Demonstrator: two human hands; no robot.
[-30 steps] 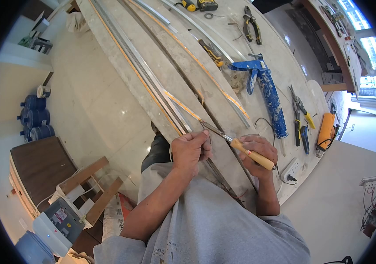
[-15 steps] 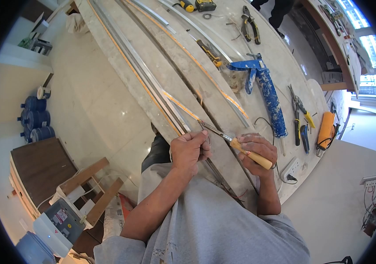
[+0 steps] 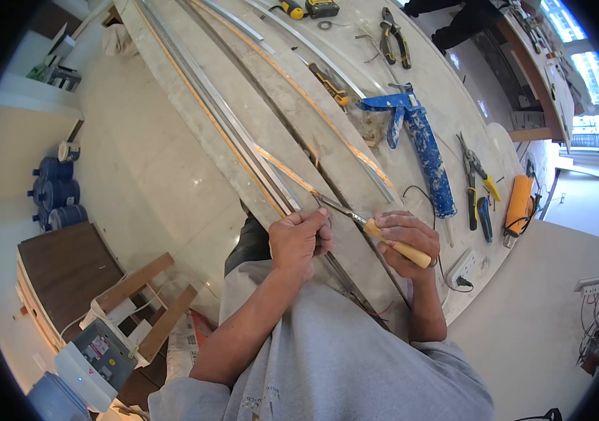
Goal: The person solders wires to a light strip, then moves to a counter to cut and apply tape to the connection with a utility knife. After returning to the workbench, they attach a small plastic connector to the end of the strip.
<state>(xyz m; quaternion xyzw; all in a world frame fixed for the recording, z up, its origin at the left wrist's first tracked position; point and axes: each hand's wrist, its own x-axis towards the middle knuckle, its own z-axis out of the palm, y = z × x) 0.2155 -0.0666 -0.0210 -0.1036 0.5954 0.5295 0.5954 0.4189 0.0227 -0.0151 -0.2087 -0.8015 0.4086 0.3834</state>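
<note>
My right hand is wrapped round a soldering iron with a pale wooden handle. The iron's metal shaft points up and left, its tip at the end of an orange LED strip. My left hand is closed in a pinch beside the tip; what lies between its fingers is too small to make out. Long metal profiles run along the table just beyond my left hand. A second orange strip lies farther right.
On the table lie a blue caulking gun, pliers, snips, a yellow screwdriver, an orange tool and a power strip. A person's dark-clothed legs show at the top right.
The other person's legs have shifted and show more at the top right. The view has moved slightly; my hands and the iron hold nearly the same pose.
</note>
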